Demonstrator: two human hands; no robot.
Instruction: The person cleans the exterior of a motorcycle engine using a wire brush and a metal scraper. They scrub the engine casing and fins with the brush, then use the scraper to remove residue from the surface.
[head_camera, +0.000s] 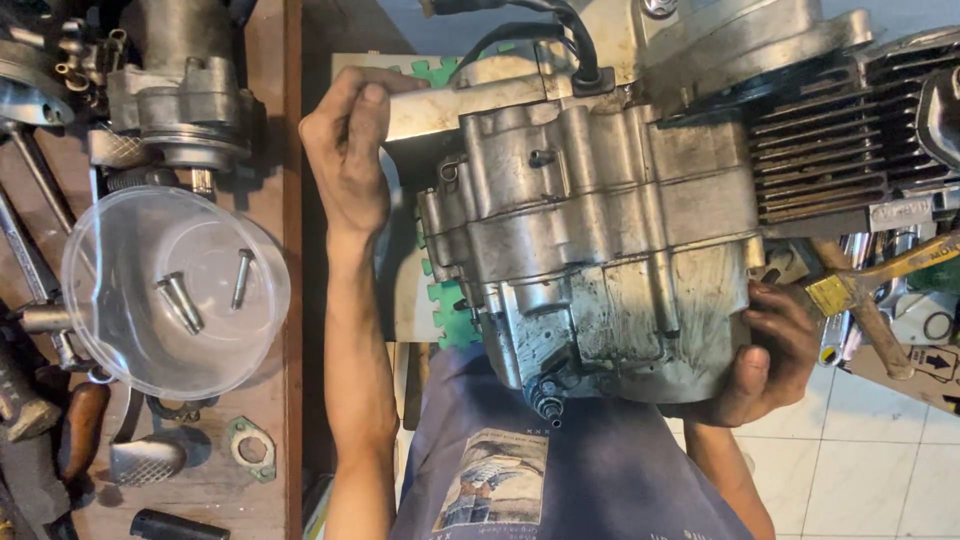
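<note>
Head view: a greasy grey engine block (610, 240) fills the middle, resting against the person's lap above a blue shirt (560, 480). The right hand (765, 355) is clamped on the block's lower right corner, fingers curled under the casing — a grip that looks meant to carry its weight and keep it from rolling. The left hand (350, 150) is up at the block's far left edge, fingers bent loosely with the thumb against a pale metal flange; whether it grips or only steadies there cannot be told. The two hands sit well apart, one on each side of the block, bracing it between them.

On the wooden bench (270, 120) to the left, near its right edge, stands a clear plastic bowl (100, 340) holding three loose bolts (180, 300) — likely kept there so they are not lost. A metal gasket (250, 447) lies near the bench's lower edge, and a yellow-handled tool (880, 285) rests at the far right.
</note>
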